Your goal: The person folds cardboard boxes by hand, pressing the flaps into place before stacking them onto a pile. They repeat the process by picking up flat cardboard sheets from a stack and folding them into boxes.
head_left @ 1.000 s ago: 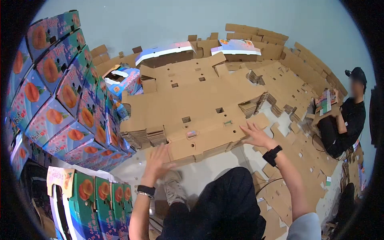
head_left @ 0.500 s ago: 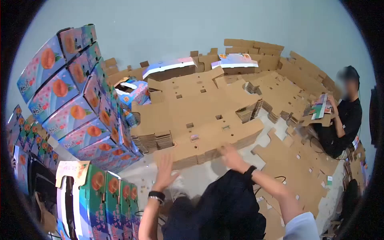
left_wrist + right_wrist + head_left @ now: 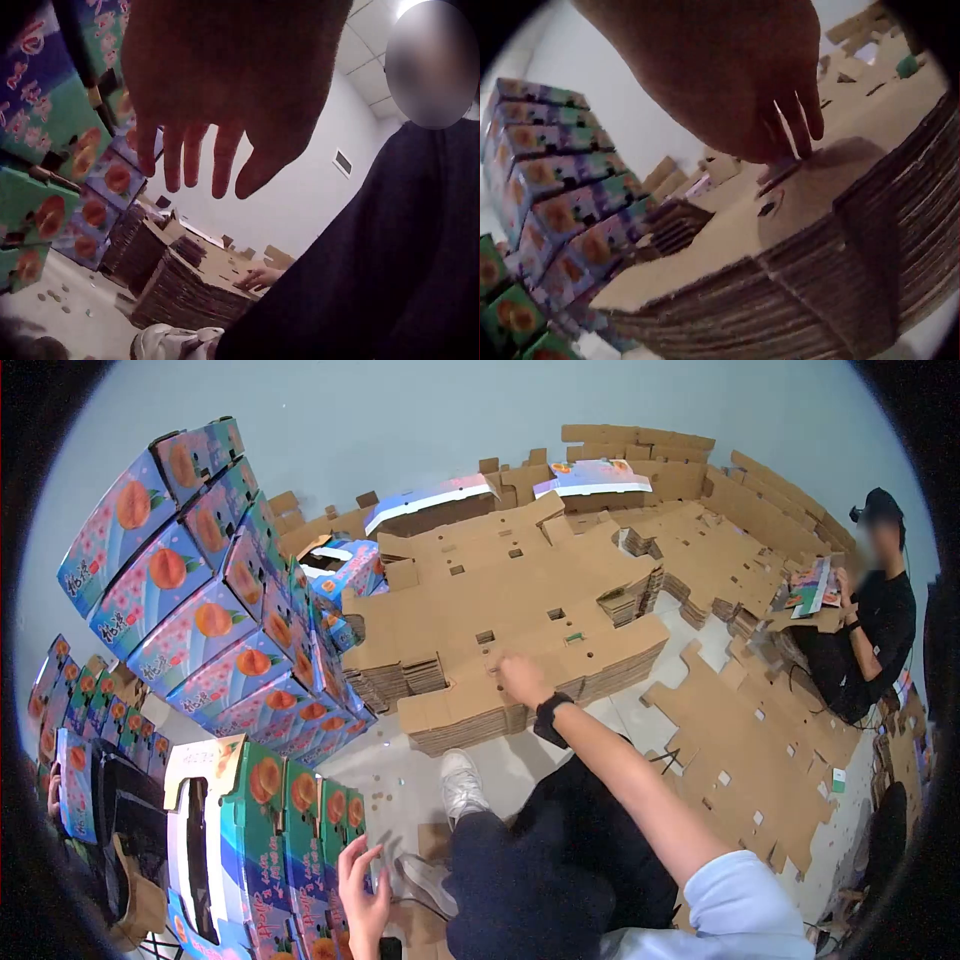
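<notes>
A thick stack of flat brown cardboard box blanks (image 3: 430,712) lies on the floor in front of me. My right hand (image 3: 522,680) reaches down onto its near strip, fingers bent toward the top sheet. In the right wrist view, the fingertips (image 3: 804,148) are right at a small pinkish piece (image 3: 778,177) at a slot in the cardboard. The thumb is hidden there, so I cannot tell whether they pinch it. My left hand (image 3: 362,890) hangs with loosely spread fingers beside the green peach boxes (image 3: 262,830), holding nothing.
A tall pile of printed peach boxes (image 3: 215,622) stands at the left. More flat cardboard (image 3: 740,760) and scraps cover the floor at right, where a seated person (image 3: 868,630) holds a printed piece. My shoe (image 3: 462,782) is close to the stack's front edge.
My right hand has moved left and forward over the stack to the pinkish piece at a slot. My left hand has drawn back from the stack's near edge toward the green boxes.
</notes>
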Tool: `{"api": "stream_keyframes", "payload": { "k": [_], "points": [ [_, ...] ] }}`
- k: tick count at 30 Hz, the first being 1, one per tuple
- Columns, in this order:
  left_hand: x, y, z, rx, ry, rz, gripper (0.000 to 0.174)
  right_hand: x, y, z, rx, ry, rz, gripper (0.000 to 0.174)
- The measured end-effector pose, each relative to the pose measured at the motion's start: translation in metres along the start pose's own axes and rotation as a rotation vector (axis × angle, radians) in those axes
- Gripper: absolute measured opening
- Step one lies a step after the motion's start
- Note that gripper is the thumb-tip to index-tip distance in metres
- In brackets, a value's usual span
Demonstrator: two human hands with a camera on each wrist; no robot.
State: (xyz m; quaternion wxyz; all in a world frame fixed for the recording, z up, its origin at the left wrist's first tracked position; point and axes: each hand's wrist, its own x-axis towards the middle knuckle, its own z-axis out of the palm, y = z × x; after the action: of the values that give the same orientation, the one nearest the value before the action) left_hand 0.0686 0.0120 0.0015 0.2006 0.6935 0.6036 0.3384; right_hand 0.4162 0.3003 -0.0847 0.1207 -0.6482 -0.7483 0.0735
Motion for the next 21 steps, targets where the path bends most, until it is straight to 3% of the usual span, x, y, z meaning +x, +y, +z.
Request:
{"api": "stream_keyframes", "payload": {
  "k": [1,4,10,14,17,19,20,21],
  "points": [
    [-0.002,-0.002,-0.001,-0.014,0.052,0.003,0.031,0.003,0.019,0.04,-0.054,0.147,-0.141,0.027],
    [0.009,-0.011,0.017,-0.057,0.12,-0.003,0.027,-0.014,0.016,0.036,-0.131,0.212,-0.153,0.024],
    [0.073,0.027,0.076,-0.168,0.02,0.191,0.027,-0.011,0.011,0.031,-0.202,0.191,-0.207,0.016],
    [0.099,0.034,0.108,-0.307,0.024,0.189,0.026,0.006,0.0,0.015,-0.21,0.09,-0.186,0.013],
    [0.1,0.029,0.109,-0.414,0.011,0.165,0.024,0.02,-0.011,0.031,-0.3,0.164,-0.319,0.013],
    [0.095,0.026,0.101,-0.393,0.007,0.11,0.025,0.031,-0.028,0.044,-0.613,0.075,-0.333,0.015],
    [0.091,0.023,0.099,-0.387,0.021,0.109,0.025,0.032,-0.041,0.051,-0.612,0.083,-0.346,0.015],
    [0.086,0.019,0.099,-0.337,0.018,0.149,0.024,0.033,-0.058,0.057,-0.991,-0.035,-0.245,0.015]
  ]
}}
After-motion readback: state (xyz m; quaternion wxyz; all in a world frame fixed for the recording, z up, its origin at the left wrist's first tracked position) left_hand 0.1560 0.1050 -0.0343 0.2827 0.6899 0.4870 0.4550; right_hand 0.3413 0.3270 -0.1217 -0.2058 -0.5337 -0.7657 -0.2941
